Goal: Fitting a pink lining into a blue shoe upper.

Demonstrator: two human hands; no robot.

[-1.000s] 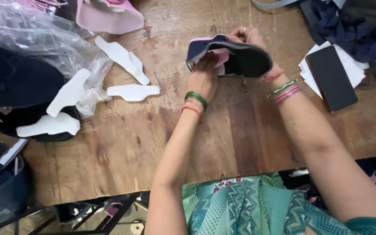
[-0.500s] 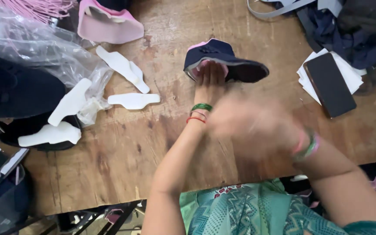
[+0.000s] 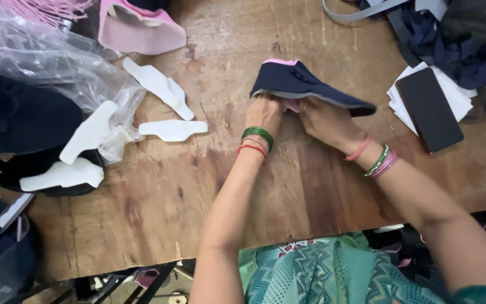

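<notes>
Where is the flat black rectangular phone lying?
The flat black rectangular phone lies on white paper sheets at the wooden table's right side, beyond the right hand.

This was a shoemaking workshop: a scarred wooden surface [image 3: 158,197] carried white insole cut-outs [image 3: 172,129], a pink-lined shoe upper [image 3: 142,31] at the far left and fabric scraps [image 3: 451,39] heaped far right.
</notes>
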